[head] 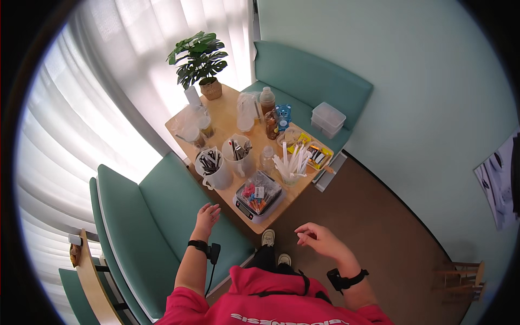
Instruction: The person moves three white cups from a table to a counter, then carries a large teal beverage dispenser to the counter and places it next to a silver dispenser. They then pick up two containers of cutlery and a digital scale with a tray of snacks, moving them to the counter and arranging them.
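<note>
My left hand (208,216) hovers empty over the green bench, just off the near left edge of the wooden table (260,226). Above the floor at the right, my right hand (315,236) is empty too, its fingers loosely curled. Nearest to both is a kitchen scale (245,212) bearing a clear box (260,193) of small colourful items. Behind it are a white pitcher (219,177) with black utensils, a translucent container (240,164) with metal-looking utensils, an empty clear bottle (267,159) and a cup of wrapped straws (291,170).
Bagged drink cups (192,136), a brown bear-shaped bottle (271,124), a blue bear-shaped item (283,115), a capped bottle (267,99) and a potted plant (211,88) stand farther back. Plastic boxes (328,118) rest on the far green bench (313,77). A wooden chair (463,274) is at right.
</note>
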